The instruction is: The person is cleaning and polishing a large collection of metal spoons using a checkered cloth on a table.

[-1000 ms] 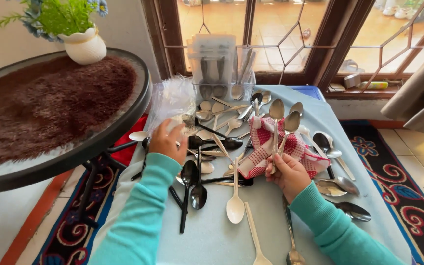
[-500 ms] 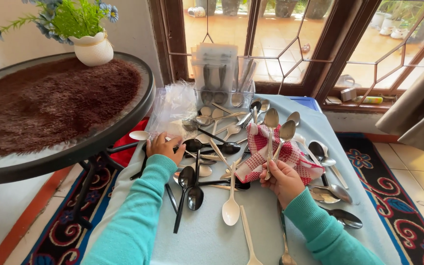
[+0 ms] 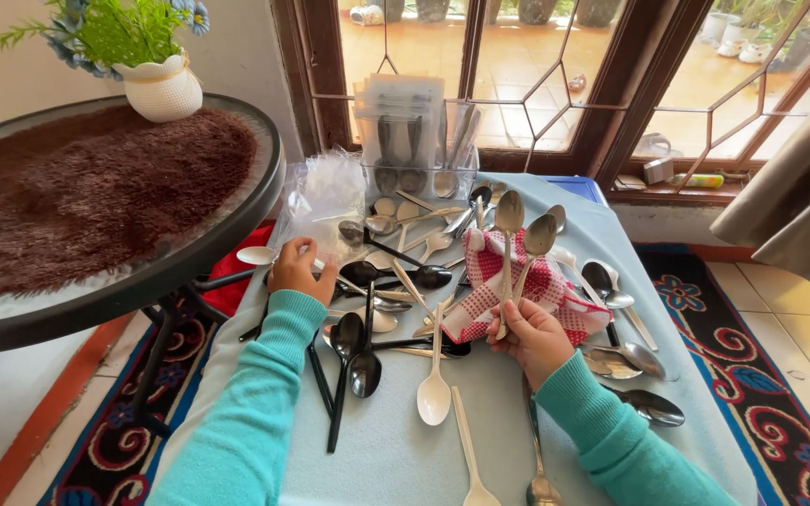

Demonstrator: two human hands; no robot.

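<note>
At the bottom of the frame a white plastic spoon (image 3: 434,394) and black plastic spoons (image 3: 356,361) lie on the pale blue tabletop (image 3: 396,459). Just right of centre, the right hand (image 3: 532,335) has its fingers pressed together around the handles of two metal spoons (image 3: 522,239), bowls up, with a red-and-white checked cloth (image 3: 541,286) bunched against them. More metal spoons (image 3: 625,351) lie to its right. Left of centre, the left hand (image 3: 300,272) pinches a white plastic spoon (image 3: 257,255) at the tabletop's edge. Behind it sits a clear plastic bag (image 3: 328,192). Further up stands a clear cutlery holder (image 3: 414,141) by the window. In the upper left, a round table (image 3: 96,201) carries a brown shaggy mat and a white flowerpot (image 3: 163,89).
</note>
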